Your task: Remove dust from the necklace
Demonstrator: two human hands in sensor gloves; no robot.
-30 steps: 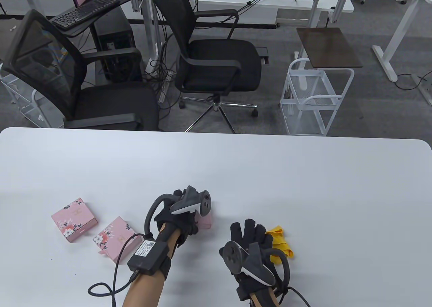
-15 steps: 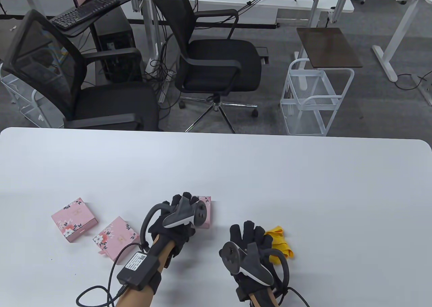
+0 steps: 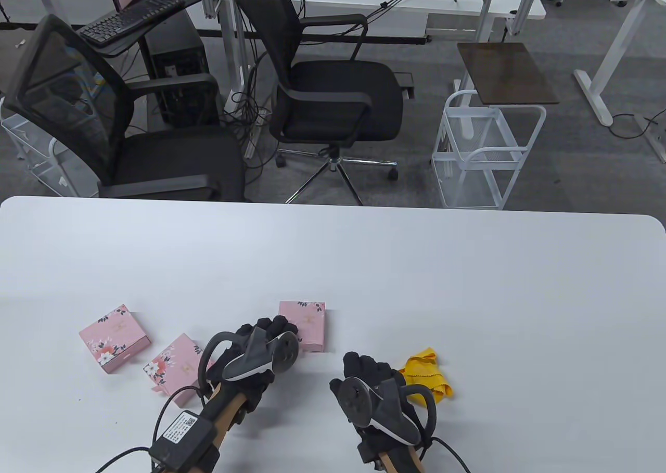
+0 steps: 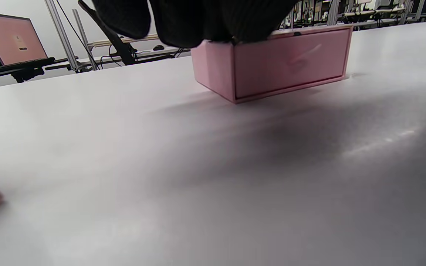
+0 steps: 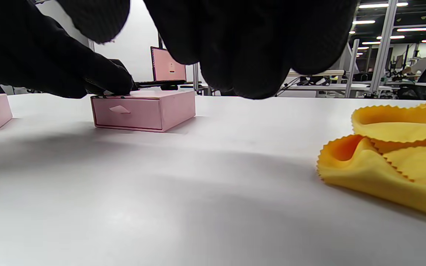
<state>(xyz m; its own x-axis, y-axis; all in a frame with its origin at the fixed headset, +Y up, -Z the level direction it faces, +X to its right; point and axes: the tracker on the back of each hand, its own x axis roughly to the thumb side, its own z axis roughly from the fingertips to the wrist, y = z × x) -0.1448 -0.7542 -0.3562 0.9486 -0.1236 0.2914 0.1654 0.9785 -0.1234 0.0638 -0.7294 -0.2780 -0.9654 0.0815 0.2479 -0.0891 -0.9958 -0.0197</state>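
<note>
black-gloved left hand (image 3: 260, 353) fingers (image 4: 205, 22) on pink box (image 3: 303, 323)

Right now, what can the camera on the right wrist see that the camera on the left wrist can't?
Only the right wrist view shows the yellow cloth lying crumpled on the table, and the left hand's fingers touching the pink box from the side. Only the left wrist view shows the box's long side wall close up. Both show that same pink box sitting on the white table, closed.
</note>
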